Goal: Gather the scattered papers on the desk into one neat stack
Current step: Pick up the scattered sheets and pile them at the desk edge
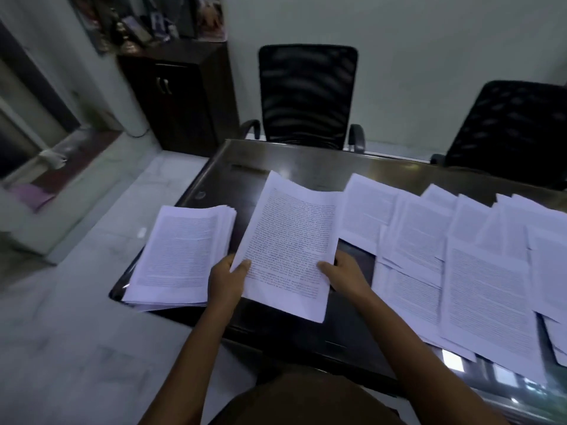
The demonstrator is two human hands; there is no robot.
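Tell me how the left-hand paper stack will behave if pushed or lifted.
The stack is many loose sheets, its right edge fanned, so a push would probably shear it rather than move it whole. Lifted, it would likely sag and feel heavy. The glossy desk may let it slide easily.

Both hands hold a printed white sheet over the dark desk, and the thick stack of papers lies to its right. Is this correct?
Not quite: the head view shows the thick stack of white papers to the left of the printed white sheet. The left hand and right hand do hold it over the dark desk.
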